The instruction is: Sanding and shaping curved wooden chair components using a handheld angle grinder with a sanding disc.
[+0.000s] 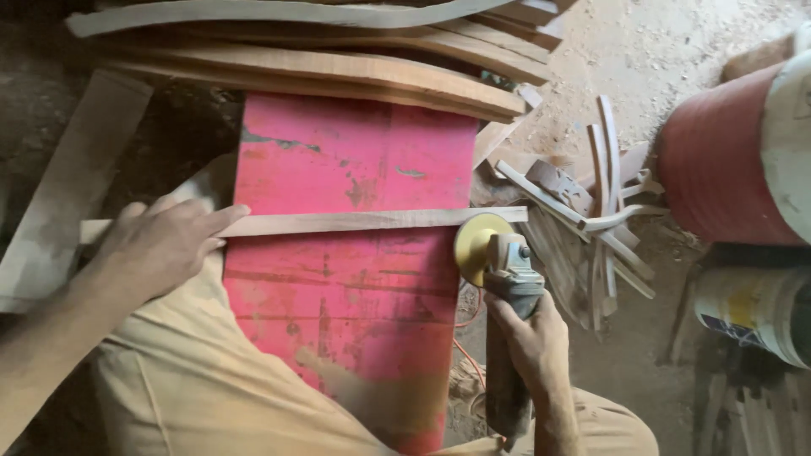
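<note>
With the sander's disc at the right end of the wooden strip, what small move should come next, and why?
Probably draw the yellow disc leftward along the wooden strip. The right hand holds the sander at the strip's right end, while the left hand pins the other end on the red bench.

Left hand (pixel 160 245): bare, no glove, no ring or band showing on the fingers that can be seen; a light film of dust lies on it.
Left forearm: bare up to the edge of the view, no sleeve and no watch in sight.
Right hand (pixel 528 342): bare too, no glove, knuckles and fingers plain and dusty.
Right wrist and forearm: uncovered, nothing worn at the wrist.
Trousers (pixel 194 380): loose tan or khaki cloth, soft folds, one seam running down the left thigh, dulled with fine dust; the same cloth shows over the right knee.
Feet: cannot be made out.
</note>
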